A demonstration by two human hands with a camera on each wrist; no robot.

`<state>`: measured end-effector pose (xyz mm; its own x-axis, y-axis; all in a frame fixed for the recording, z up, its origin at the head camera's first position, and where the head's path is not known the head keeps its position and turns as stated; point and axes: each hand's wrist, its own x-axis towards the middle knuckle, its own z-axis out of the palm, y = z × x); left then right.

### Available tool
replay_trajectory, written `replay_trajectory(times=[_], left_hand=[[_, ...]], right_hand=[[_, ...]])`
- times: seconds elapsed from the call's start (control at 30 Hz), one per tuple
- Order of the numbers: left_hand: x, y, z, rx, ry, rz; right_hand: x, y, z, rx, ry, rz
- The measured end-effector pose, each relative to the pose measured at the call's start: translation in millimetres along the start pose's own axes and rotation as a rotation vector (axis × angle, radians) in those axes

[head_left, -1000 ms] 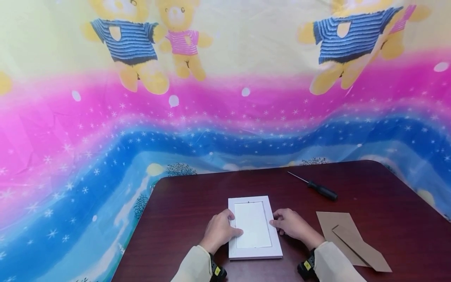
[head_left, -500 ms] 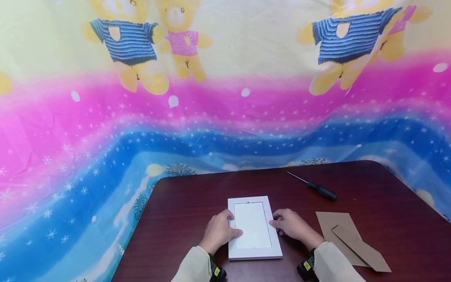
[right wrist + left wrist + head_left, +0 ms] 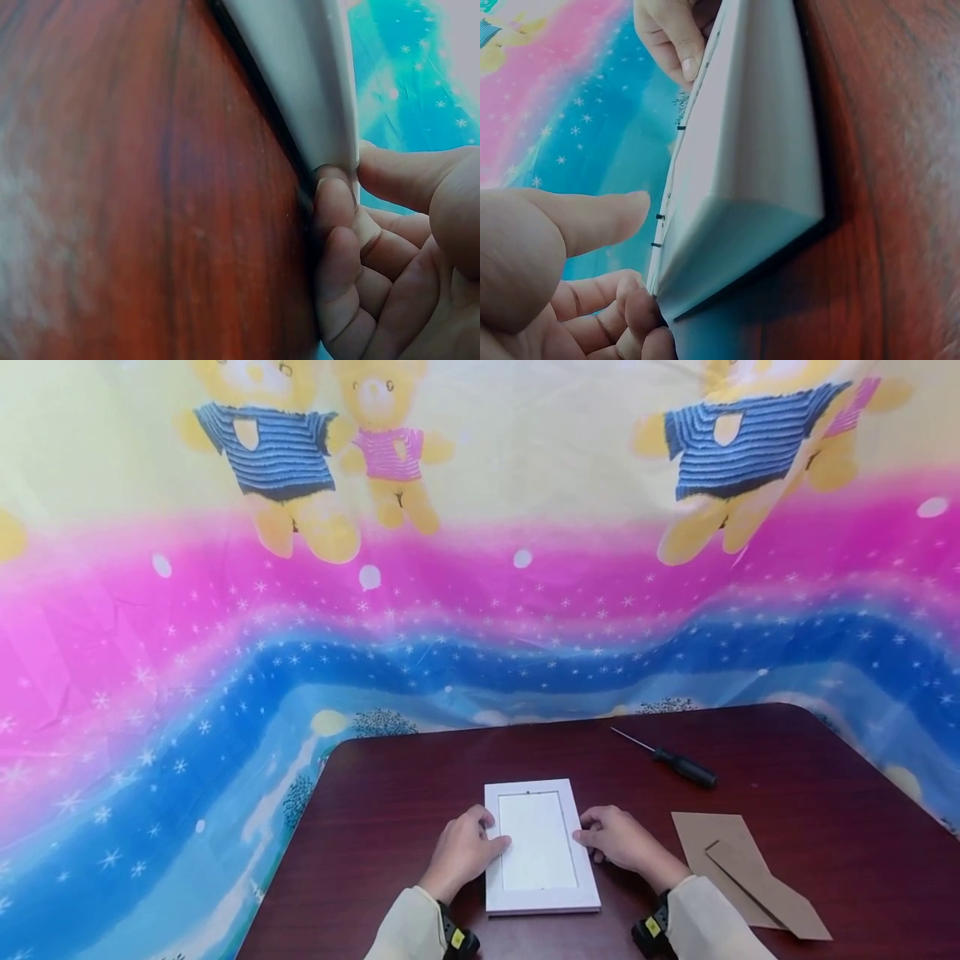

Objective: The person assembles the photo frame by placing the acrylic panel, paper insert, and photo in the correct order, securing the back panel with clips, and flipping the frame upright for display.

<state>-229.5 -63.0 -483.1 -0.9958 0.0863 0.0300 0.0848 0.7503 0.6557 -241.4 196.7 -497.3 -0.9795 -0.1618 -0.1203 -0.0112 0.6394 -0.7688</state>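
White frame flat on dk red-brown table, pale panel inside frame's opening, small blk tabs along the back edge. L hand at frame's L side: bent fingers touch edge, thumb lifted clear, hand loose. R hand pinches frame's R side, thumb on top, fingers curled against it. Near, R of frame: brown bd w/ strut on top. Beyond frame, to R: blk-handled screwdriver. Well behind frame: bear-print backdrop.

cream sleeves | black wrist units | yellow labels, seemingly square
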Motion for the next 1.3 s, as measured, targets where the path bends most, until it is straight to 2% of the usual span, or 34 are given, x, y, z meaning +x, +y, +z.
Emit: replay_trajectory(times=[0.17,0.3,0.47,0.6,0.8,1.3], left_hand=[[6.2,-8.2,-1.1,-0.027,0.006,-0.006],[12.8,-18.5,-3.0,-0.034,-0.016,-0.007],[15.3,-28.2,-4.7,-0.052,-0.045,-0.018],[15.5,-29.1,-6.7,-0.094,-0.068,-0.009],[11.8,-30.5,-6.9,-0.171,-0.140,-0.011],[7.0,-29.6,-6.0,-0.322,-0.206,-0.020]], right_hand=[[-0.9,0,0,0.007,0.005,0.002],[-1.9,0,0,0.006,0.008,0.010],[-1.8,1,1,-0.002,0.001,0.013],[0.3,3,0,0.007,0.008,0.000],[1.7,2,1,0.023,0.003,-0.013],[0.3,0,0,0.046,-0.006,-0.018]])
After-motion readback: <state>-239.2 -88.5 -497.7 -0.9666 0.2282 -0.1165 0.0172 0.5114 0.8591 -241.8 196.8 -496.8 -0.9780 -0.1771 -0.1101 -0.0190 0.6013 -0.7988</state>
